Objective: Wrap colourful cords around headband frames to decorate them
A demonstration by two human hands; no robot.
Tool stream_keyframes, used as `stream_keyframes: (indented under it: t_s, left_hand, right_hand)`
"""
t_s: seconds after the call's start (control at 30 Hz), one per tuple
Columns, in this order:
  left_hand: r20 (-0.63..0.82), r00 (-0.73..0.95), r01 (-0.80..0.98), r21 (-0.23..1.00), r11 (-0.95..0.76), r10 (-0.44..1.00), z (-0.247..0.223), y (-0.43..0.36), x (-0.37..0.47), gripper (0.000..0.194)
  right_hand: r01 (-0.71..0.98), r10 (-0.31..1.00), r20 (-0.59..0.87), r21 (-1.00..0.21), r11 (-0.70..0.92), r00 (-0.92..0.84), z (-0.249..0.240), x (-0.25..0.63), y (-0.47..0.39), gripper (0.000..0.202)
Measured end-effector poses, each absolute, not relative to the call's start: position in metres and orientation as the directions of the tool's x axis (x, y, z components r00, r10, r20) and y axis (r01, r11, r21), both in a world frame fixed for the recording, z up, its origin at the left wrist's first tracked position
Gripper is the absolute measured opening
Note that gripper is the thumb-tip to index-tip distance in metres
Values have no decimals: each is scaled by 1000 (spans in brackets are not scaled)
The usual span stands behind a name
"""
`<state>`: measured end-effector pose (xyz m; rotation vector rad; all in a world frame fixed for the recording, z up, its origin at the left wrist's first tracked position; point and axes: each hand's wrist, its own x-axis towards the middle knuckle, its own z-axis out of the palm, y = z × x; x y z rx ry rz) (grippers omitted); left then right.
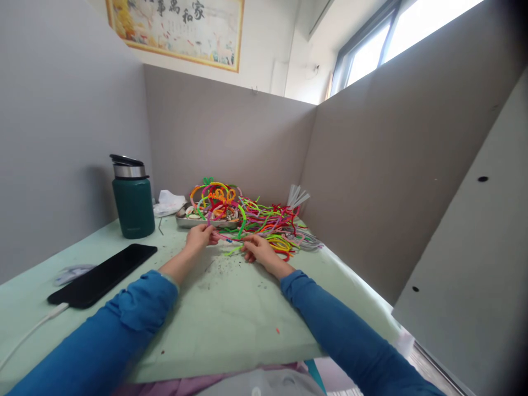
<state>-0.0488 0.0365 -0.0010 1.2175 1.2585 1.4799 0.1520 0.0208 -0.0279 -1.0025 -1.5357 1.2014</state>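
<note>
Between my two hands stretches a thin pinkish-red pipe cleaner (227,238) with a small blue part near its middle. My left hand (201,236) pinches its left end, close to the front of the metal tray (193,223). At the other end, my right hand (258,251) has its fingers closed on the strip, beside yellow and red pipe cleaners (280,242). Colourful bent pipe cleaner shapes (220,197) rise from the tray. A loose heap of pink, red, green and grey pipe cleaners (268,215) lies behind my right hand.
A green bottle (134,206) stands at the left, with a black phone (103,275) and white cable (33,330) nearer. White tissue (169,202) lies beside the tray. Clear sticks (297,197) stand at the back right. Grey partitions (231,126) enclose the green-covered table (231,330).
</note>
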Motion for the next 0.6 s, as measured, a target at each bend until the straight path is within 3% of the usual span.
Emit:
stream_keyframes:
  t_s: [0.2,0.37,0.6]
  left_hand:
    - [174,-195,58,984,-166,965,-3,40,-51,15]
    - [146,-82,106,985,-137,986,-4,33,-43,13]
    - [91,-75,74,994,-86,993,-3,27,-38,16]
  right_hand:
    - [77,953,164,-979,189,-255,-28,152,22,23]
    - [79,943,235,-962,260,-237,-31,150,25,20]
    - [196,954,274,-936,294,-120,-33,142,31,24]
